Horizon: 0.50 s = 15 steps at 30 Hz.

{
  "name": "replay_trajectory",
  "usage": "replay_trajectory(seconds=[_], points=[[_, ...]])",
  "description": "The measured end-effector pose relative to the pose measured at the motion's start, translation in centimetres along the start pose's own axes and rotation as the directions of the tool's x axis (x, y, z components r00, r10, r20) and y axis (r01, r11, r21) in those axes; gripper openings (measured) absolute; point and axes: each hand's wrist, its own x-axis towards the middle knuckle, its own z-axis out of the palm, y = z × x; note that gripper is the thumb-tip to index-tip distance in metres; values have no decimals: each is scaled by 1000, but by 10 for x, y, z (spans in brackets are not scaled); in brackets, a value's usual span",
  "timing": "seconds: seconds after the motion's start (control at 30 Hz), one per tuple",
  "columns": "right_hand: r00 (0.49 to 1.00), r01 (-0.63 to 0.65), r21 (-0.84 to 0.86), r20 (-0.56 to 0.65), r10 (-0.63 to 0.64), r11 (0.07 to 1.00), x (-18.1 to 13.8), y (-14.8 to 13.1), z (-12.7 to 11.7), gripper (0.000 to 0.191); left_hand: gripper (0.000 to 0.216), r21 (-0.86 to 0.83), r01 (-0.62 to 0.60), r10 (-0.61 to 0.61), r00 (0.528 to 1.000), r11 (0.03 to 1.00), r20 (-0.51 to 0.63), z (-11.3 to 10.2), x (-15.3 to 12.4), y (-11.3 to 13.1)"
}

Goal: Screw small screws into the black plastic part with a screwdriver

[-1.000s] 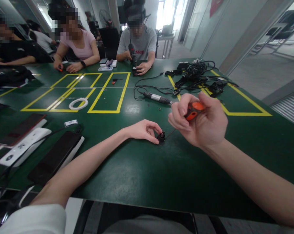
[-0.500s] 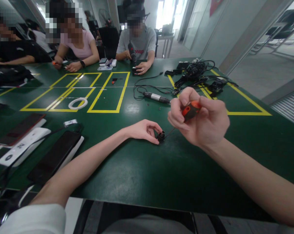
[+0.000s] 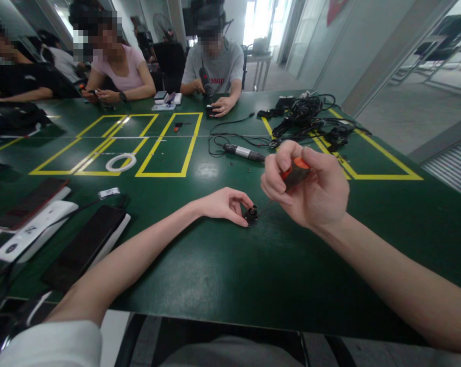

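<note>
screwdriver (image 3: pixel 295 176) gripped, black part (image 3: pixel 251 215) pinched

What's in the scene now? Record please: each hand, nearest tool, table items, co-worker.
left hand: thumb and fingers pinching a small black part at the green table
right hand: gripping an orange-and-dark handle, raised above the table
nearest tool: black-and-silver corded tool, lying beyond the hands
table items: white ring, front left; tangled black cables, far right
co-worker: person in grey shirt opposite, holding a black tool
</note>
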Motion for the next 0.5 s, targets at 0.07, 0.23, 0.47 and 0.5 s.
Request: replay_trajectory(seconds=[0.07, 0.23, 0.47, 0.5], points=[[1000, -5, 8, 6, 5, 1000, 0, 1, 0, 40, 50, 5, -6, 6, 1000, 1000, -1, 0, 0, -1], [999, -21, 50, 28, 20, 999, -1, 0, 0, 38, 51, 5, 7, -8, 1000, 1000, 15, -1, 0, -1], [1000, -18, 39, 5, 18, 999, 0, 0, 2, 43, 51, -13, 2, -2, 1000, 1000, 7, 0, 0, 0], [1000, -25, 40, 4, 25, 999, 0, 0, 2, 45, 51, -11, 3, -3, 1000, 1000, 7, 0, 1, -1]])
